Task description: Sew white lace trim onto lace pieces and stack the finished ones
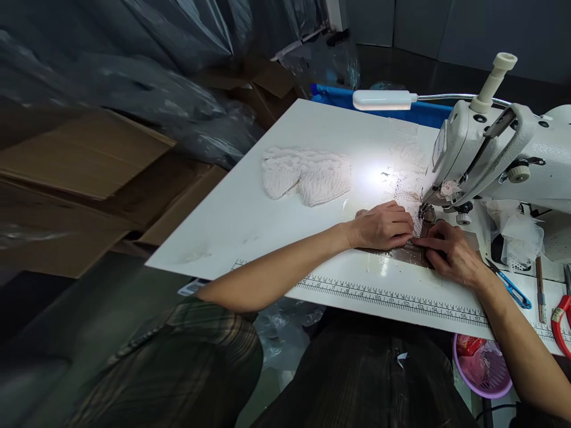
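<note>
My left hand (382, 227) lies on the white table (250, 214) with its fingers curled and pressed down on a piece of pale lace fabric (417, 229) just in front of the sewing machine's presser foot (426, 213). My right hand (450, 252) rests beside it, fingers flat and pressed onto the same fabric over a dark patch of the table. The fingertips of both hands meet near the needle. The white sewing machine (504, 160) stands at the right.
A heap of white lace pieces (306, 173) lies at mid-table, lit by a gooseneck lamp (381, 100). Blue thread snips (513, 288), a pen and red-handled scissors (561, 324) lie at the right. A ruler strip (392, 297) runs along the front edge. A purple basket (482, 365) hangs below. Cardboard boxes (84, 160) stand at the left.
</note>
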A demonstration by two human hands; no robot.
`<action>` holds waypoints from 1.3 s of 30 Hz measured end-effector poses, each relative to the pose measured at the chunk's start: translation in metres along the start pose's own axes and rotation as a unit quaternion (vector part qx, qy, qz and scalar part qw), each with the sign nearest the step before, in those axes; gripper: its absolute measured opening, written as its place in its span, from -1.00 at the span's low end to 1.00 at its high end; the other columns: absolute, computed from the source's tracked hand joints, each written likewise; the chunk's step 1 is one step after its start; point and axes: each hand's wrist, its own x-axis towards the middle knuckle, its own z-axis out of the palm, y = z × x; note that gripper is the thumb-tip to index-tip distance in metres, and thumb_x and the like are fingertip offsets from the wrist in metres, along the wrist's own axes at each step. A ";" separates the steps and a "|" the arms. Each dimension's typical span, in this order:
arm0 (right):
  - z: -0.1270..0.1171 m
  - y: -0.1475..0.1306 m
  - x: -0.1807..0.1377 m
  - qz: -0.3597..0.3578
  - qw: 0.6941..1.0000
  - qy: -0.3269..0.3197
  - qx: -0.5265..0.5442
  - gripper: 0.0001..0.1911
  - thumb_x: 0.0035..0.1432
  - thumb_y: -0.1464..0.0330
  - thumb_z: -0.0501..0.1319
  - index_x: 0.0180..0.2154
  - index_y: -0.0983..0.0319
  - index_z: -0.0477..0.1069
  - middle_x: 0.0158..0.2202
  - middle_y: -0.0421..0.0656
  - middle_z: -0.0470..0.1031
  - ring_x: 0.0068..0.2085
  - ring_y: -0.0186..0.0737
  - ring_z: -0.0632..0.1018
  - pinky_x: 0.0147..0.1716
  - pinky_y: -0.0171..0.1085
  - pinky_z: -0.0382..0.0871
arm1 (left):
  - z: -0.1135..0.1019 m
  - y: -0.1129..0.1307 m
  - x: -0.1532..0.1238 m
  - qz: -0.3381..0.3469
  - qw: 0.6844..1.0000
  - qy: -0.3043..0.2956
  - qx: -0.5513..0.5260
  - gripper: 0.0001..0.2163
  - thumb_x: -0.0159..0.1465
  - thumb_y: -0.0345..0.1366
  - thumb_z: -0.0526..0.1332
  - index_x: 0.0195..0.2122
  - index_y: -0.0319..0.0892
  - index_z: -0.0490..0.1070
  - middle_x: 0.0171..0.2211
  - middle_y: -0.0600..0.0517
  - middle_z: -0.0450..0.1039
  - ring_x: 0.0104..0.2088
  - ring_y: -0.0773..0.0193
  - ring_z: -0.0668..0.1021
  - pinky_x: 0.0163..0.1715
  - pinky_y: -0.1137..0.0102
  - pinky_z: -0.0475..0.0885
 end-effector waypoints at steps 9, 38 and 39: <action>0.007 0.007 -0.004 0.088 0.993 0.067 0.033 -0.58 0.27 0.35 0.07 0.11 0.10 0.49 -0.10 -0.03 0.40 -0.15 -0.12 0.49 -0.11 -0.06 0.51 | -0.007 0.002 0.001 0.029 0.998 -0.047 0.033 -0.75 0.43 -0.33 0.10 -0.33 -0.18 0.54 -0.27 -0.01 0.60 -0.35 0.32 0.52 -0.26 0.34 0.37; 0.002 0.001 0.000 0.034 0.998 0.022 -0.046 -0.61 0.28 0.41 0.07 0.03 0.13 0.56 -0.15 -0.02 0.42 -0.19 -0.17 0.49 -0.17 -0.15 0.51 | -0.011 0.018 0.001 0.035 0.989 -0.075 0.121 -0.74 0.33 -0.25 0.12 -0.38 -0.18 0.56 -0.29 -0.03 0.59 -0.36 0.21 0.50 -0.11 0.20 0.34; 0.001 0.000 0.001 0.037 0.998 0.020 -0.049 -0.61 0.28 0.41 0.07 0.03 0.14 0.56 -0.15 -0.02 0.43 -0.19 -0.16 0.49 -0.18 -0.15 0.51 | -0.011 0.017 0.000 0.032 0.989 -0.078 0.119 -0.75 0.33 -0.24 0.12 -0.36 -0.18 0.57 -0.28 -0.02 0.59 -0.35 0.20 0.50 -0.10 0.19 0.34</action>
